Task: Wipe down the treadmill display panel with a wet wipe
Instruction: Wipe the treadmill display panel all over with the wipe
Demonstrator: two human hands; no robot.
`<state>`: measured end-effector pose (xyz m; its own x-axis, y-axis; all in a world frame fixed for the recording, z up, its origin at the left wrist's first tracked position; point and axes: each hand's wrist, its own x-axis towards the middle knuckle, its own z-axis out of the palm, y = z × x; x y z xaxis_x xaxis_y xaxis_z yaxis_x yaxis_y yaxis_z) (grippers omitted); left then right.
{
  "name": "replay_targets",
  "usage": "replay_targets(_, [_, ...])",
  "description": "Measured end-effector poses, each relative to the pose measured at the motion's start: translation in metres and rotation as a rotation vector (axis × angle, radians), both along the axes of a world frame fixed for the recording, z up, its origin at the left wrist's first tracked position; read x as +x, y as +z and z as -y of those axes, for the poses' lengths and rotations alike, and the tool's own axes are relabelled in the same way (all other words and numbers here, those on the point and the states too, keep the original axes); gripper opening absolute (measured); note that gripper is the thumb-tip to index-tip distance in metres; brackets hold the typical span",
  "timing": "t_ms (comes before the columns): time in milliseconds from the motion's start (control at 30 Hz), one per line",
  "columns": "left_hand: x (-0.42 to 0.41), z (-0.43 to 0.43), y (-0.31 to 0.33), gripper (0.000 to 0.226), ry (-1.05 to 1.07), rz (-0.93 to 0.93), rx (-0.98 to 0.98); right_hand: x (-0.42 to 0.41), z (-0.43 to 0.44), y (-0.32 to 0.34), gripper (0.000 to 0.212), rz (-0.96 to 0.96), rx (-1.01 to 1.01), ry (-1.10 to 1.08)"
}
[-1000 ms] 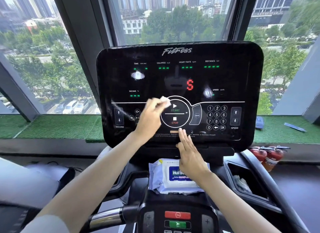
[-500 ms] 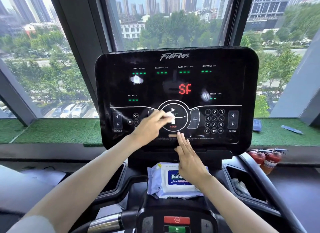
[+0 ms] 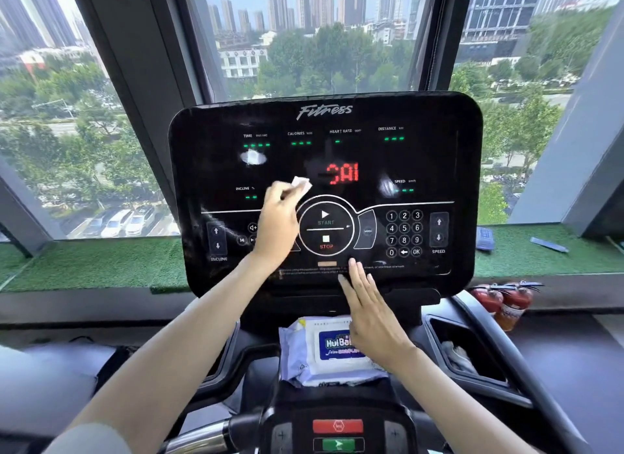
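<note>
Fingers (image 3: 287,191) around one wet wipe (image 3: 301,184)

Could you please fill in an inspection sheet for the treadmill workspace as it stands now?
Surface: display panel upright, glossy black, lit; pale glare patches on its upper half.
Job's things: wet wipe folded small, held against the panel left of the red readout; wipes pack lying flat on the ledge below the panel.
Clutter: crumpled white material in the right-hand tray.
Grippers: left hand pinching the wipe; right hand open, fingertips on the panel's lower edge.
Cables: nothing seen.
Surroundings: windows onto trees and towers; green turf sill; two red extinguishers at right; red and green buttons on the handlebar console.
</note>
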<state>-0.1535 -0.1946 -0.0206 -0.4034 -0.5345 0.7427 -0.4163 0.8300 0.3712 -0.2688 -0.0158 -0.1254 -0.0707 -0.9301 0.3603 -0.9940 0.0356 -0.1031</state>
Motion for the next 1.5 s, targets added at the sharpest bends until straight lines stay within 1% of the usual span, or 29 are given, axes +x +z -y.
replay_targets(33, [-0.005, -0.004, -0.002, 0.051, 0.021, -0.014, -0.005, -0.001, -0.002, -0.001, 0.085, -0.001, 0.009, -0.02])
replay_targets(67, [-0.009, -0.01, -0.008, 0.054, -0.019, 0.084, -0.043, -0.002, -0.004, -0.002, 0.085, -0.019, 0.014, -0.032])
replay_targets(167, [-0.004, -0.025, -0.028, 0.065, -0.334, 0.541, -0.199, -0.003, -0.005, -0.004, 0.084, -0.077, 0.049, -0.036])
replay_targets(200, [-0.001, -0.022, -0.025, 0.066, -0.372, 0.586, -0.22, -0.003, -0.005, -0.004, 0.084, -0.081, 0.05, -0.035])
replay_targets(267, [-0.003, -0.009, -0.01, 0.057, -0.276, 0.452, -0.197, -0.003, -0.005, -0.004, 0.084, -0.085, 0.049, -0.039])
replay_targets(333, [-0.011, -0.001, 0.002, 0.049, -0.09, 0.146, -0.078, -0.002, -0.005, -0.004, 0.084, -0.086, 0.052, -0.048])
replay_targets(367, [-0.015, -0.002, 0.003, 0.049, -0.035, 0.043, -0.028, -0.001, -0.005, -0.003, 0.083, -0.086, 0.052, -0.052])
replay_targets(400, [-0.019, -0.008, 0.002, 0.051, -0.023, 0.034, -0.027, 0.0, -0.005, -0.002, 0.083, -0.087, 0.054, -0.054])
replay_targets(433, [-0.022, -0.015, -0.003, 0.055, -0.077, 0.133, -0.069, 0.0, -0.005, -0.001, 0.082, -0.09, 0.057, -0.053])
replay_targets(500, [-0.019, -0.029, -0.017, 0.063, -0.311, 0.449, -0.185, 0.0, -0.006, 0.0, 0.082, -0.095, 0.062, -0.051])
replay_targets(533, [-0.015, -0.028, -0.018, 0.064, -0.391, 0.56, -0.215, -0.001, -0.006, 0.0, 0.081, -0.094, 0.063, -0.049])
replay_targets(567, [-0.012, -0.024, -0.014, 0.064, -0.406, 0.578, -0.217, -0.001, -0.006, 0.001, 0.081, -0.093, 0.062, -0.049])
replay_targets(600, [-0.013, -0.017, -0.008, 0.061, -0.357, 0.518, -0.194, -0.001, -0.005, 0.0, 0.081, -0.096, 0.058, -0.05])
replay_targets(700, [-0.025, -0.008, 0.008, 0.053, -0.104, 0.13, -0.029, -0.001, -0.004, -0.002, 0.079, -0.107, 0.051, -0.055])
replay_targets(733, [-0.028, -0.012, 0.007, 0.053, -0.085, 0.078, -0.02, -0.001, -0.004, -0.002, 0.079, -0.111, 0.053, -0.056])
replay_targets(767, [-0.032, -0.017, 0.002, 0.055, -0.133, 0.138, -0.049, -0.001, -0.004, -0.002, 0.078, -0.12, 0.056, -0.059])
replay_targets(867, [-0.025, -0.035, -0.018, 0.061, -0.455, 0.58, -0.207, -0.001, -0.004, -0.002, 0.078, -0.148, 0.065, -0.065])
replay_targets(900, [-0.021, -0.033, -0.017, 0.061, -0.49, 0.639, -0.23, -0.001, -0.004, -0.002, 0.078, -0.148, 0.065, -0.064])
replay_targets(933, [-0.022, -0.027, -0.014, 0.059, -0.467, 0.617, -0.226, -0.002, -0.004, -0.002, 0.078, -0.148, 0.062, -0.064])
replay_targets(967, [-0.024, -0.023, -0.007, 0.058, -0.405, 0.532, -0.188, -0.002, -0.004, -0.002, 0.078, -0.148, 0.056, -0.064])
replay_targets(1033, [-0.03, -0.018, 0.001, 0.056, -0.235, 0.275, -0.061, -0.002, -0.003, -0.003, 0.078, -0.142, 0.051, -0.06])
replay_targets(1067, [-0.031, -0.02, 0.001, 0.056, -0.191, 0.22, -0.026, -0.002, -0.004, -0.003, 0.078, -0.14, 0.051, -0.059])
replay_targets(1100, [-0.032, -0.023, -0.002, 0.057, -0.204, 0.271, -0.042, -0.002, -0.004, -0.003, 0.078, -0.141, 0.05, -0.059])
replay_targets(1200, [-0.024, -0.035, -0.016, 0.061, -0.464, 0.661, -0.201, -0.003, -0.005, -0.001, 0.08, -0.149, 0.058, -0.056])
replay_targets(1233, [-0.022, -0.033, -0.014, 0.061, -0.494, 0.699, -0.232, -0.003, -0.005, 0.0, 0.081, -0.152, 0.061, -0.053])
replay_targets(1300, [-0.024, -0.021, -0.003, 0.062, -0.4, 0.602, -0.209, -0.003, -0.005, 0.0, 0.082, -0.157, 0.055, -0.052])
replay_targets(1400, [-0.033, -0.014, 0.005, 0.06, -0.164, 0.245, -0.032, -0.004, -0.004, -0.003, 0.082, -0.166, 0.058, -0.054])
replay_targets(1433, [-0.034, -0.018, 0.002, 0.06, -0.146, 0.235, -0.041, -0.004, -0.005, -0.003, 0.081, -0.167, 0.057, -0.054])
replay_targets(1500, [-0.029, -0.03, -0.013, 0.06, -0.281, 0.449, -0.156, -0.004, -0.004, -0.003, 0.08, -0.177, 0.057, -0.052])
